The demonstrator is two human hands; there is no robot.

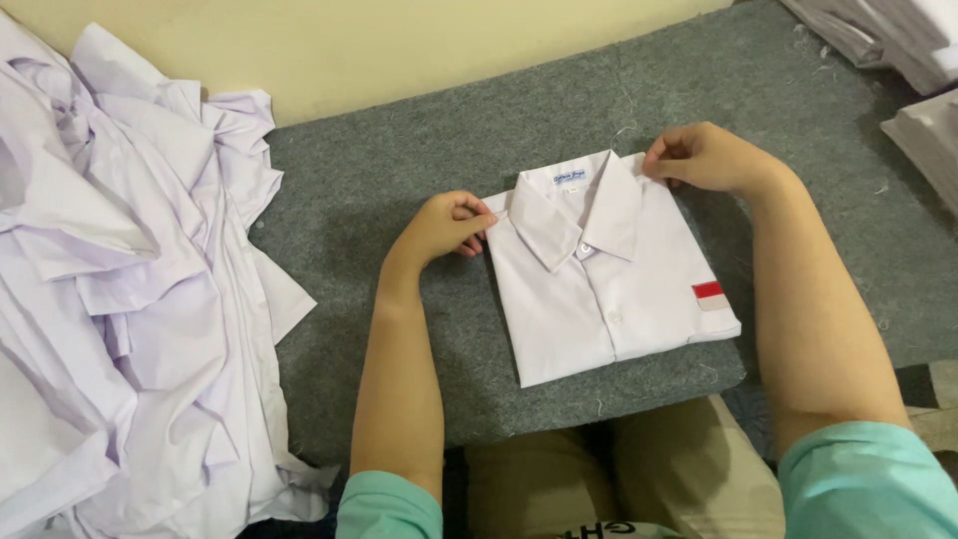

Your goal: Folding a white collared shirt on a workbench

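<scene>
I take the folded white shirt [609, 279] as my landmark; it lies face up near the front edge of the grey felt mat [399, 180], just ahead of my knees, with the collar pointing away from me.

To the left of the shirt, well apart from it, is the biggest thing here: a loose heap of unfolded white shirts [120, 289], spilling over the mat's left side. Beyond the shirt and to its right, at the far corner, sit stacks of folded white garments [898, 60].

My left hand [444, 228] is at the shirt's left shoulder, fingers curled in and pinching the fold edge just beside the collar. My right hand [704, 158] is at the right shoulder, fingers bunched together and nipping the cloth at that corner. Both touch the shirt; neither lifts it clear, as far as I can see.

What worries me: I hold only the two top corners. If I pulled up or outward unevenly, I judge the side folds tucked under could slip open and the lower half could sag, spoiling the neat rectangle. A tug on one side alone might skew the collar [579, 215] off centre. The felt looks grippy, so dragging the shirt instead of lifting it could ruck the back layers.

Smaller marks: a small white label with blue print [570, 178] inside the neck, at the shirt's top middle, and a little patch [710, 294], red above white, at its right edge low down.
</scene>
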